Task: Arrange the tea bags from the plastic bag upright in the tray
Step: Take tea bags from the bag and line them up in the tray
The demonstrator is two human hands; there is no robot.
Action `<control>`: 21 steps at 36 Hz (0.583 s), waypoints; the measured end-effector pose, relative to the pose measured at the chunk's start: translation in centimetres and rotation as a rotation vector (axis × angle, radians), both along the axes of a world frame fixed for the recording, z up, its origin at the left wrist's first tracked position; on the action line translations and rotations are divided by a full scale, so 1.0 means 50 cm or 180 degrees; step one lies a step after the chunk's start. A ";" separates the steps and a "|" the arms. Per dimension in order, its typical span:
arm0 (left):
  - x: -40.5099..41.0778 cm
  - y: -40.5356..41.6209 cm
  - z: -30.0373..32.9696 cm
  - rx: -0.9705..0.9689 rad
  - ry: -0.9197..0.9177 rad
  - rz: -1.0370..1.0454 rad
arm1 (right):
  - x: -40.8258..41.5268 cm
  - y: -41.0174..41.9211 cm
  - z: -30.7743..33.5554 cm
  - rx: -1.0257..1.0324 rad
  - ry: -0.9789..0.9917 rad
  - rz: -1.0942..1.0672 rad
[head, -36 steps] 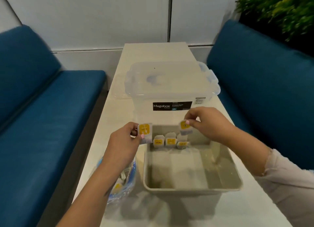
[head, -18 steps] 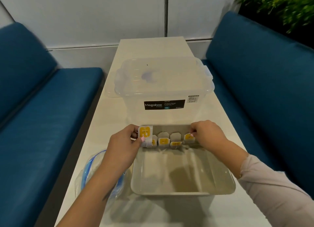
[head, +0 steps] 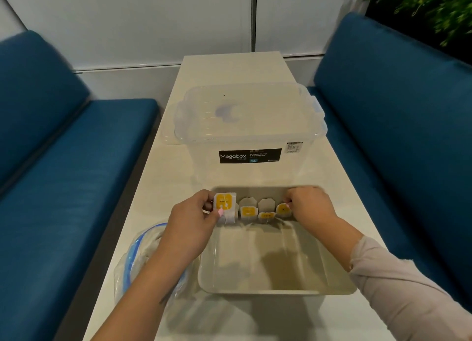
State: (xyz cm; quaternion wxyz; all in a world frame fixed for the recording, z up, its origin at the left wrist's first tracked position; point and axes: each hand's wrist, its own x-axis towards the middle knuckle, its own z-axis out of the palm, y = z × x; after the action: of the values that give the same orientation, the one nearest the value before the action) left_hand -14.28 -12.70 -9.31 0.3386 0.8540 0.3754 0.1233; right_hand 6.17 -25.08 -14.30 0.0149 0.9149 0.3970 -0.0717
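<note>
Since one second ago, the right hand [head: 307, 205] has dropped from above the tray [head: 277, 289] to its far wall, where it now pinches a yellow-tagged tea bag [head: 283, 210] at the right end of the row; the left hand [head: 194, 220] has stayed at the tray's far-left corner. Left hand: thumb and fingers closed on a tea bag with a yellow label [head: 224, 202], held upright over the tray's far-left corner. Between the two hands, two more tea bags [head: 247, 209] stand upright against the tray's far wall, and a loose yellow tag [head: 267, 215] lies just in front of them. Nearer the camera, the tray floor is bare. A clear plastic bag [head: 135, 259] with a blue zip edge lies on the surface [head: 168, 187] left of the tray, partly under the left forearm. Beyond the tray stands a lidded clear storage box [head: 250, 126] labelled "Megabox". Blue benches [head: 76, 162] flank the surface.
</note>
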 end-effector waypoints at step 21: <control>0.042 -0.010 -0.018 -0.0110 -0.0058 -0.0229 | -0.026 -0.015 0.075 0.1191 0.0801 -0.0199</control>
State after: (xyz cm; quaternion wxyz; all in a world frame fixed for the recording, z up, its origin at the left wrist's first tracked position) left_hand -12.16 -13.18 -10.23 0.3610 0.8597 0.3434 0.1123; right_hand 4.87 -25.81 -10.53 -0.2069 0.8974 0.3736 -0.1108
